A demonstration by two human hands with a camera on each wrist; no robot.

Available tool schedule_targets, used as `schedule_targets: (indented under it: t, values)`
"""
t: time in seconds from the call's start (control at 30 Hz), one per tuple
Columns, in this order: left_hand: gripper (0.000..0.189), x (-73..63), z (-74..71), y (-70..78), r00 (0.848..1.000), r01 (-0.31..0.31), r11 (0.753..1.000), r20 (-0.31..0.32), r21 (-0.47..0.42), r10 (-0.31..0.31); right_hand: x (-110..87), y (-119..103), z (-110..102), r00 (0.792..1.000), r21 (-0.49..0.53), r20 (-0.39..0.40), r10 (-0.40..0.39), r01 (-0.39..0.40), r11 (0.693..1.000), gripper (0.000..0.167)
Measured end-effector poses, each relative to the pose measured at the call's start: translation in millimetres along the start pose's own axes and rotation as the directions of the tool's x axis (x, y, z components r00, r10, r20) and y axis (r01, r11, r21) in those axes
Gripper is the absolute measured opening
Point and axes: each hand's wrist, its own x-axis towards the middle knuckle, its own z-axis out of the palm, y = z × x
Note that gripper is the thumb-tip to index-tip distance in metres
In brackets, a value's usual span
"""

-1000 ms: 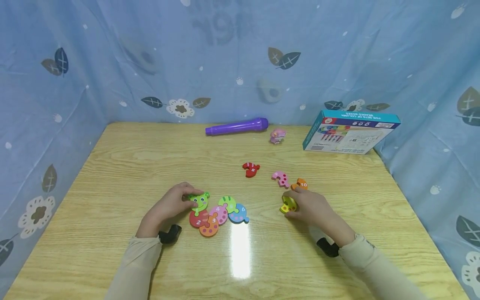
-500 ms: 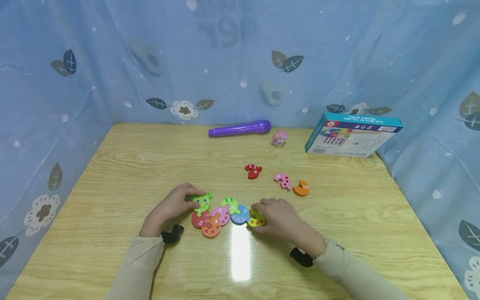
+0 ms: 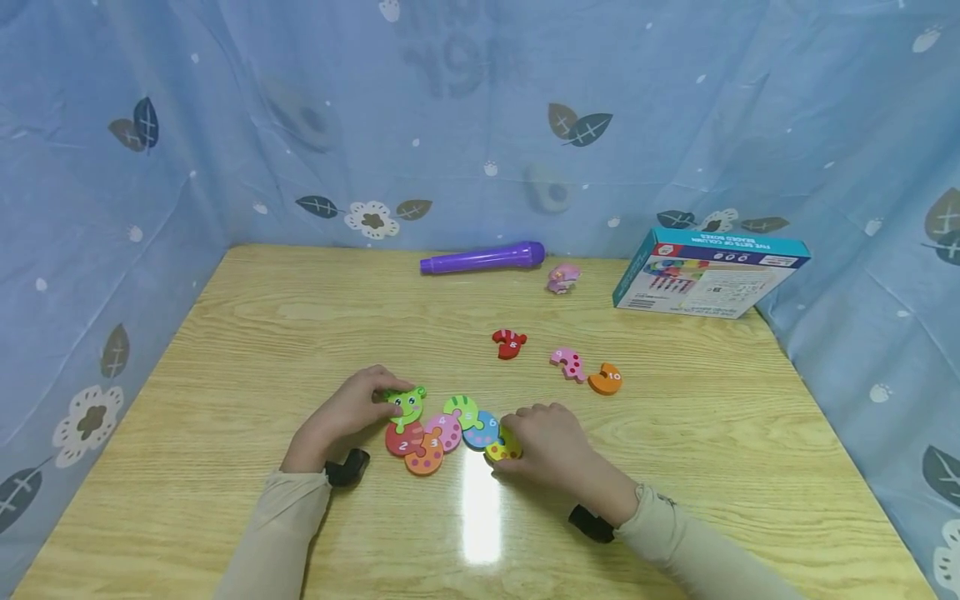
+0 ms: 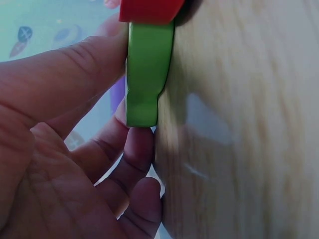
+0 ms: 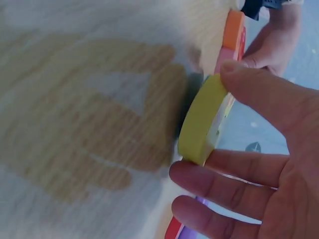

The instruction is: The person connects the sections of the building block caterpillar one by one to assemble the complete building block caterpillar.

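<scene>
My left hand (image 3: 347, 410) pinches the green smiling caterpillar-head puzzle piece (image 3: 407, 405) at its left edge; the left wrist view shows the thumb on the green side (image 4: 147, 74). Joined on from the head are the red (image 3: 402, 442), orange (image 3: 424, 460), pink (image 3: 444, 432), light green (image 3: 461, 412) and blue (image 3: 481, 432) pieces. At the blue end, my right hand (image 3: 555, 446) pinches a yellow dotted puzzle piece (image 3: 503, 452) between thumb and fingers. In the right wrist view this yellow piece (image 5: 202, 119) stands tilted to the table, one edge raised. The hand covers part of it.
Loose pieces lie farther back: red 8 (image 3: 510, 343), pink 9 (image 3: 569, 364) and orange 10 (image 3: 606, 379). Along the wooden table's (image 3: 315, 317) back edge are a purple toy microphone (image 3: 480, 258), a small pink figurine (image 3: 563, 277) and a cardboard box (image 3: 708, 275).
My right hand has carried the yellow piece left from near the orange 10 to the blue piece, then shifted it slightly toward me. The left hand keeps its grip on the head piece.
</scene>
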Motion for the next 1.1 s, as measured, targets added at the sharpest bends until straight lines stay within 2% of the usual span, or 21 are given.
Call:
schedule_targets:
  t: [0.17,0.37,0.53,0.7,0.83,0.97,1.1]
  values:
    - [0.033,-0.3,-1.1,-0.2,1.000,0.003,1.000,-0.005,-0.010,-0.003,2.1,-4,2,1.000,-0.056,0.007,0.000,0.000,0.998,0.051]
    - [0.033,0.3,-1.0,-0.5,1.000,0.001,1.000,-0.004,-0.003,-0.001,9.7,4,-9,1.000,-0.020,-0.016,0.024,-0.024,0.999,0.057]
    - [0.033,0.8,-0.4,-0.8,1.000,-0.005,1.000,-0.009,-0.006,0.005,33.0,24,-27,0.992,-0.013,-0.103,0.070,-0.072,0.997,0.044]
    - [0.034,1.3,1.6,-2.3,1.000,-0.008,1.000,-0.004,-0.005,0.008,57.6,41,-36,0.984,-0.020,-0.162,0.078,-0.082,0.996,0.041]
    - [0.033,1.5,2.4,-3.2,1.000,-0.008,1.000,-0.013,0.008,0.008,74.5,49,-35,0.987,0.010,-0.123,0.104,-0.104,0.995,0.044]
    - [0.033,0.4,2.2,-2.3,1.000,0.003,1.000,-0.018,0.004,-0.003,88.4,56,-28,0.991,-0.011,-0.022,0.135,-0.135,0.991,0.053]
    - [0.033,-1.0,2.1,-0.5,1.000,0.018,1.000,-0.015,-0.005,-0.018,98.2,61,-17,0.986,-0.017,0.064,0.155,-0.154,0.988,0.059]
